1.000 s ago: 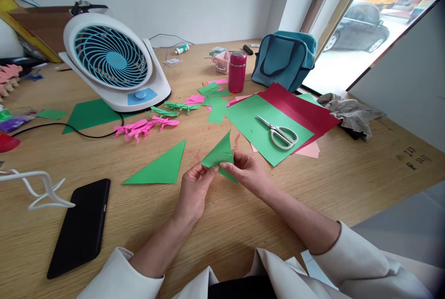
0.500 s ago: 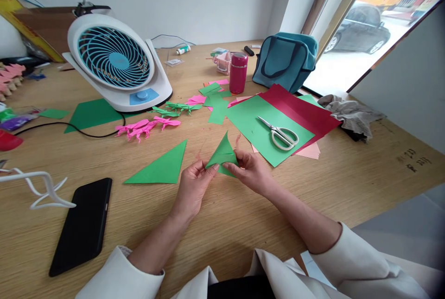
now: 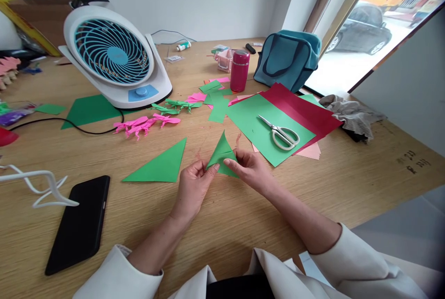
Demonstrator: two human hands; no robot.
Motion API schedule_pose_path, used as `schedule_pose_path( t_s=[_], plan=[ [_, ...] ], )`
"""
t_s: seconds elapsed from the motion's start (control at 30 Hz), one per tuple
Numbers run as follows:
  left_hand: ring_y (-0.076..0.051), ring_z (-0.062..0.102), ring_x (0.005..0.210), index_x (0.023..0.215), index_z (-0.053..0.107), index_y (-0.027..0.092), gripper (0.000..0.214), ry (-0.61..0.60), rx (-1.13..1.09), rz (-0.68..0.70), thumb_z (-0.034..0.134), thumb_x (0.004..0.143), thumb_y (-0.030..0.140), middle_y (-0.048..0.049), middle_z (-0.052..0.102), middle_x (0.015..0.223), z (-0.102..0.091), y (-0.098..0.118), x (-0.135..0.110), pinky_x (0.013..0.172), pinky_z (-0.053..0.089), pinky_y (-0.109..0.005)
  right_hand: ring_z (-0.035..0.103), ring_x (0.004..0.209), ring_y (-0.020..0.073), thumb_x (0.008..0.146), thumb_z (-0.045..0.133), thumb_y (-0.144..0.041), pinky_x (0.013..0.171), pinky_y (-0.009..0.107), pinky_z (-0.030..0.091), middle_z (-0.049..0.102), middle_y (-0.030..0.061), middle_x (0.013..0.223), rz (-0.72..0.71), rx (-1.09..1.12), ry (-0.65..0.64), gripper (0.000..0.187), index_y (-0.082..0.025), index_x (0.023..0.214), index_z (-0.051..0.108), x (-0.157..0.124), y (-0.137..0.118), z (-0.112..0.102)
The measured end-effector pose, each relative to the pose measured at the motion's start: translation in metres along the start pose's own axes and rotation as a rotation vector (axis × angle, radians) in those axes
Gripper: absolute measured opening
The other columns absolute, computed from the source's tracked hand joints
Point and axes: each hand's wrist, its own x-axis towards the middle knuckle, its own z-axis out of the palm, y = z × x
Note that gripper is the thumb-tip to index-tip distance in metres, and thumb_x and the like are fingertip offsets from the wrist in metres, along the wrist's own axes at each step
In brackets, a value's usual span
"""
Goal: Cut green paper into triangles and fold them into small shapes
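Between my two hands is a folded piece of green paper (image 3: 222,151), its point standing up and a crease across its middle. My left hand (image 3: 195,183) pinches its left corner between thumb and fingers. On the opposite side my right hand (image 3: 251,169) grips the right edge, fingers behind and thumb in front. A flat green paper triangle (image 3: 158,163) lies on the table left of my left hand. White-handled scissors (image 3: 280,133) rest on a light green sheet (image 3: 255,116) beyond my right hand.
A white-and-blue fan (image 3: 114,58) stands at the back left, near pink folded figures (image 3: 142,125) and green folded figures (image 3: 177,105). Farther right are a magenta flask (image 3: 239,71) and a teal bag (image 3: 287,60). A black phone (image 3: 79,225) lies front left under a white holder (image 3: 52,187).
My right thumb has lifted slightly off the paper's front. Both hands stay on the folded paper, and the view has shifted a little.
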Motion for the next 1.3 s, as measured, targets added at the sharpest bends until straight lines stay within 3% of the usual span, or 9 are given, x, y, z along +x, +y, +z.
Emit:
schedule_pose_path(
  t_s=[0.17, 0.43, 0.7, 1.1, 1.3],
  plan=[
    [-0.010, 0.047, 0.059, 0.064, 0.069, 0.017, 0.022, -0.008, -0.023, -0.034, 0.083, 0.066, 0.035, 0.0035, 0.058, 0.059, 0.002, 0.006, -0.002, 0.061, 0.040, -0.023, 0.041, 0.061, 0.0132, 0.079, 0.065, -0.066, 0.053, 0.026, 0.032, 0.046, -0.0010, 0.063, -0.030, 0.021, 0.062, 0.048, -0.019, 0.070, 0.058, 0.000, 0.000, 0.003],
    [-0.011, 0.050, 0.059, 0.069, 0.075, 0.017, 0.022, -0.083, 0.016, -0.082, 0.085, 0.065, 0.037, 0.0009, 0.062, 0.060, -0.006, 0.015, 0.004, 0.062, 0.042, -0.023, 0.035, 0.058, 0.0111, 0.083, 0.065, -0.060, 0.053, 0.026, 0.028, 0.041, -0.0025, 0.063, -0.050, 0.002, 0.022, 0.045, -0.019, 0.069, 0.055, 0.000, -0.003, -0.005],
    [-0.013, 0.054, 0.060, 0.060, 0.074, 0.017, 0.026, -0.162, 0.059, -0.146, 0.087, 0.062, 0.039, -0.0033, 0.066, 0.060, -0.015, 0.016, 0.010, 0.063, 0.042, -0.025, 0.034, 0.061, 0.0115, 0.086, 0.062, -0.058, 0.054, 0.027, 0.028, 0.040, -0.0023, 0.065, -0.082, -0.097, 0.009, 0.043, -0.019, 0.071, 0.056, -0.001, -0.008, -0.010],
    [-0.015, 0.058, 0.064, 0.070, 0.079, 0.019, 0.027, -0.214, 0.088, -0.189, 0.086, 0.060, 0.043, -0.0054, 0.074, 0.072, -0.018, 0.026, 0.010, 0.066, 0.044, -0.026, 0.030, 0.061, 0.0111, 0.091, 0.059, -0.046, 0.055, 0.026, 0.025, 0.033, -0.0035, 0.064, -0.199, -0.208, -0.025, 0.040, -0.020, 0.065, 0.044, -0.002, -0.008, -0.013],
    [-0.013, 0.056, 0.061, 0.065, 0.078, 0.019, 0.027, -0.179, 0.114, -0.165, 0.087, 0.059, 0.043, -0.0037, 0.071, 0.066, -0.018, 0.025, 0.009, 0.064, 0.042, -0.026, 0.029, 0.060, 0.0104, 0.092, 0.059, -0.044, 0.054, 0.026, 0.024, 0.031, -0.0041, 0.064, -0.202, -0.203, -0.046, 0.040, -0.020, 0.064, 0.041, -0.002, -0.009, -0.012]
  ],
)
